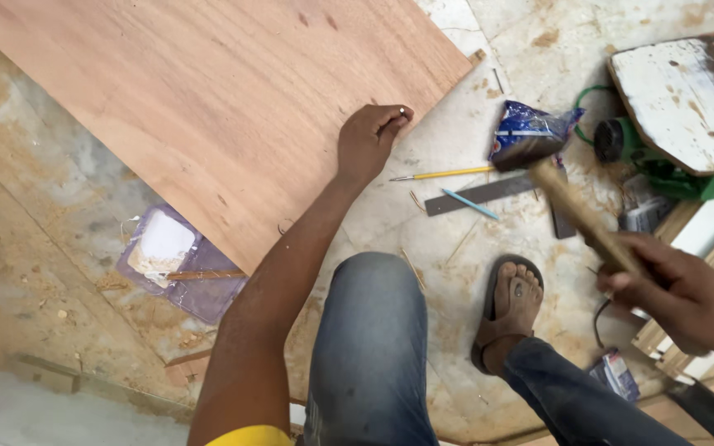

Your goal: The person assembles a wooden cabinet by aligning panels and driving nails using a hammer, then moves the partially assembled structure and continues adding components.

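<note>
My left hand rests on the near edge of a large reddish plywood sheet and pinches a small nail upright between finger and thumb. My right hand grips the wooden handle of a hammer at the right, held up off the floor. The hammer's dark head hovers to the right of the nail, blurred. My knee in blue jeans and my sandalled foot are below.
On the dusty stone floor lie a yellow pencil, a grey metal ruler, a blue packet and a plastic tub of white paste with a stick. A green power tool and a white board sit at right.
</note>
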